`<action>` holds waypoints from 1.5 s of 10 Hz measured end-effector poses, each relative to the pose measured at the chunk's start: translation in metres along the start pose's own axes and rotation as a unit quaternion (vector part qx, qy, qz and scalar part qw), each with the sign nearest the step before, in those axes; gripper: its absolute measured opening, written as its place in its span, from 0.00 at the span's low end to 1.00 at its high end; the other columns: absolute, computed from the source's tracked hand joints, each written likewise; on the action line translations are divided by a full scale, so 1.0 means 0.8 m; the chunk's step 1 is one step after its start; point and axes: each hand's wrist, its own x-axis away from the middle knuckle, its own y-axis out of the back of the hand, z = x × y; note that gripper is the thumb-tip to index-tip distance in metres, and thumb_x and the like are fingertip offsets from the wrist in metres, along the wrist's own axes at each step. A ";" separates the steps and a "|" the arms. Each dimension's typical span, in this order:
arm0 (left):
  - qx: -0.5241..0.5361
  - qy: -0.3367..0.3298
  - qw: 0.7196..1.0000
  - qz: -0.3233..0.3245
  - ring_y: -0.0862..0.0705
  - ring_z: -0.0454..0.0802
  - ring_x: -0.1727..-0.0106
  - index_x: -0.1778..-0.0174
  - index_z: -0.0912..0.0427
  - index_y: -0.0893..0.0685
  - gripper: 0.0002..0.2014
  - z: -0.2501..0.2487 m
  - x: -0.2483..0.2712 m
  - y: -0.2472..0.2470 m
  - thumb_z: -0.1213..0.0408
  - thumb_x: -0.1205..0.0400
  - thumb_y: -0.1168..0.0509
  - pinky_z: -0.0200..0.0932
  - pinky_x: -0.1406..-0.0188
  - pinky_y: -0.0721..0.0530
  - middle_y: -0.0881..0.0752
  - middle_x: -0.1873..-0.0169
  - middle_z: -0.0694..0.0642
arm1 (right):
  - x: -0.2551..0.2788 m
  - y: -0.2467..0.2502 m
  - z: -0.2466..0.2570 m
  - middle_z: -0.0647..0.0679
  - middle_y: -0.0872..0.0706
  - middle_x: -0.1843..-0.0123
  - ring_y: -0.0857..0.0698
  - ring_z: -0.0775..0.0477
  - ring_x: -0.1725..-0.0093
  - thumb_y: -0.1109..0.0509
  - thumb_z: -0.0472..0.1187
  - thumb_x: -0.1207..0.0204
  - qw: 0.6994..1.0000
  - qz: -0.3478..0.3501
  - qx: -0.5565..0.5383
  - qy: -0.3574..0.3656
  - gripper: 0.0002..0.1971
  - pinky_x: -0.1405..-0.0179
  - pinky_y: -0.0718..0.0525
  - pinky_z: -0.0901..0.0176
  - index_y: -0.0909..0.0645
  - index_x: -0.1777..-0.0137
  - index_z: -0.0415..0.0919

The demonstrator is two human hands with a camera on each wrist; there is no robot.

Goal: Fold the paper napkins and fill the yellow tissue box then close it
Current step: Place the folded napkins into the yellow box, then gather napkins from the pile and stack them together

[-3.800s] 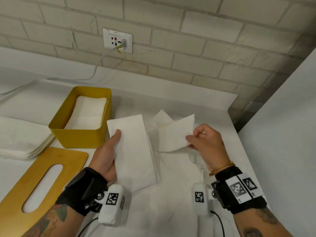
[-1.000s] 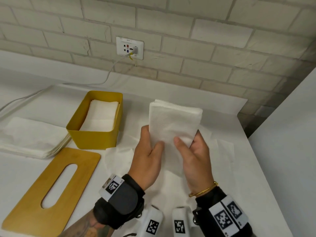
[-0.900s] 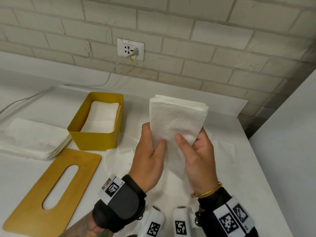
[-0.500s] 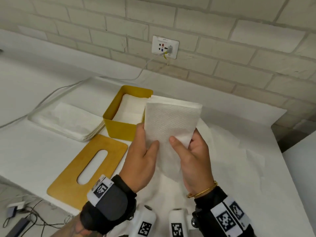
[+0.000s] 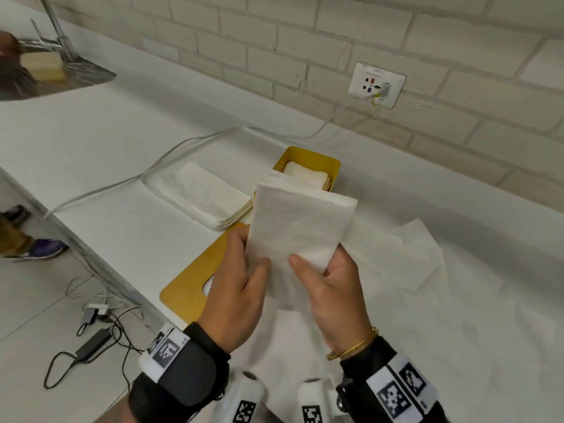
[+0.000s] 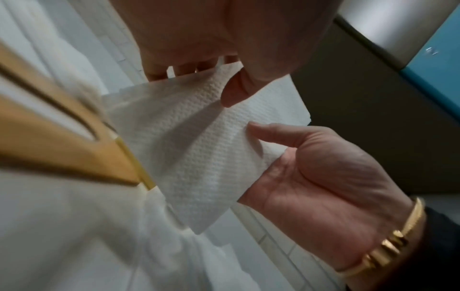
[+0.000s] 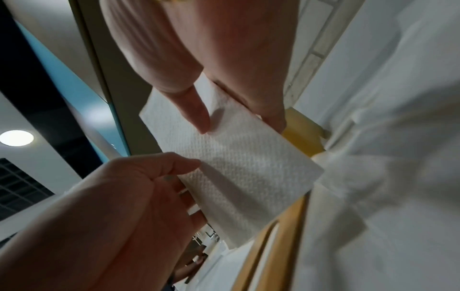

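Two hands, my left hand (image 5: 235, 288) and right hand (image 5: 332, 288), pinch the folded white paper napkin stack (image 5: 299, 227) above the white counter (image 5: 122, 166); I should lower it flat into the open yellow metal tissue box (image 5: 331, 166) (already part full). Left wrist view: thumb pressing paper. Right wrist view: brick wall (image 7: 316, 53) behind.

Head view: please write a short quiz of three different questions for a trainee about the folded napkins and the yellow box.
1. True or false: both hands hold the folded white paper napkins.
2. What lies inside the open yellow metal tissue box?
A) white napkins B) a cable C) nothing
3. Fill in: the yellow wooden lid with a slot lies flat on the white ____.

Key: 1 true, the left hand and the right hand grip them; 2 A; 3 counter.
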 end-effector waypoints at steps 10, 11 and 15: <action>-0.049 0.155 0.987 0.001 0.13 0.51 0.57 0.41 0.48 0.20 0.08 0.014 -0.175 0.015 0.65 0.13 0.33 0.43 0.59 0.12 0.12 0.53 0.54 | -0.203 0.012 0.056 0.45 0.09 0.48 0.10 0.46 0.51 0.37 0.37 0.11 0.987 -0.076 0.000 -0.139 0.08 0.54 0.13 0.54 0.16 0.44 0.44; -0.174 0.128 0.976 -0.003 0.15 0.48 0.57 0.40 0.52 0.15 0.08 0.029 -0.185 0.023 0.65 0.14 0.34 0.46 0.52 0.13 0.16 0.51 0.49 | -0.237 0.001 0.043 0.42 0.11 0.45 0.12 0.42 0.48 0.38 0.34 0.13 0.984 -0.074 0.040 -0.154 0.07 0.47 0.12 0.49 0.18 0.44 0.42; -0.183 0.138 0.973 0.014 0.13 0.46 0.58 0.42 0.47 0.14 0.12 0.055 -0.184 0.030 0.68 0.13 0.37 0.48 0.49 0.11 0.13 0.56 0.50 | -0.252 -0.044 0.018 0.30 0.33 0.19 0.26 0.29 0.24 0.42 0.28 0.16 0.957 -0.111 0.130 -0.234 0.35 0.29 0.24 0.43 0.53 0.12 0.38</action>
